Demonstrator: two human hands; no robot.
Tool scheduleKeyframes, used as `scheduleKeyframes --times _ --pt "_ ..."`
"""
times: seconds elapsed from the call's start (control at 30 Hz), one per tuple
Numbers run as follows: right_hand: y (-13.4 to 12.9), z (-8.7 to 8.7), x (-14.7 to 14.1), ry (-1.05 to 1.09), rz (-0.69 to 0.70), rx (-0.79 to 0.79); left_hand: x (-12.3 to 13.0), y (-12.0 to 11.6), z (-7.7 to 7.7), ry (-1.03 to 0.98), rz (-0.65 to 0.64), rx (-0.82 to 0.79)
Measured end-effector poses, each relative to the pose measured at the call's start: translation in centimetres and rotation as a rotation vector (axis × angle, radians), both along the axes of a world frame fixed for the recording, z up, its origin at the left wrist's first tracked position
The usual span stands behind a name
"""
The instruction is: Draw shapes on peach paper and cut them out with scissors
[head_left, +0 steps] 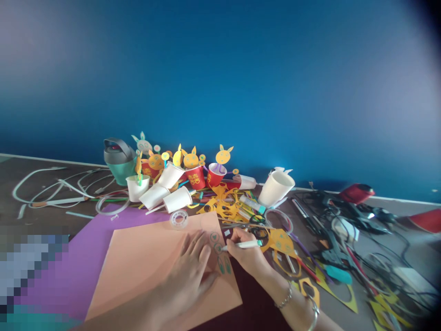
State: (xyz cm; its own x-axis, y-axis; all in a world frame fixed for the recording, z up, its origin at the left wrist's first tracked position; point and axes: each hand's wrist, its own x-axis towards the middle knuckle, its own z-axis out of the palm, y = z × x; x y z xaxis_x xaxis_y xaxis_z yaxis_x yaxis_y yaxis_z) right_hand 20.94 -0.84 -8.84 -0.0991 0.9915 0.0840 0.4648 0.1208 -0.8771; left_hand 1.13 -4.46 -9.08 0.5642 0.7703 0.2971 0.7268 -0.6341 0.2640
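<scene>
My right hand [244, 250] is closed round a white marker [245, 245] with a green end, its tip at the right side of a peach paper sheet [138, 262]. Green drawings [223, 265] of small circles with hearts and two long ear shapes run down that side of the sheet. My left hand [193, 262] lies flat on the paper just left of the drawings, fingers stretched out. Beneath the peach sheet are a purple sheet [79, 257] and a dark maroon sheet [241, 294].
Behind the paper stand white cups [155, 196], red cups [196, 178] and orange paper rabbits [190, 159]. A tape roll [179, 219] touches the sheet's far edge. Yellow paper scraps [220, 204] lie about; cables [386, 257] tangle at right. A green-grey container [120, 163] is near the blue wall.
</scene>
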Motion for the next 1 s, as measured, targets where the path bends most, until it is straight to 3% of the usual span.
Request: scheduleKeyframes --times 1.0 --pt "-0.09 0.48 -0.13 0.019 0.017 -0.042 -0.12 0.15 -0.28 0.02 -0.009 0.014"
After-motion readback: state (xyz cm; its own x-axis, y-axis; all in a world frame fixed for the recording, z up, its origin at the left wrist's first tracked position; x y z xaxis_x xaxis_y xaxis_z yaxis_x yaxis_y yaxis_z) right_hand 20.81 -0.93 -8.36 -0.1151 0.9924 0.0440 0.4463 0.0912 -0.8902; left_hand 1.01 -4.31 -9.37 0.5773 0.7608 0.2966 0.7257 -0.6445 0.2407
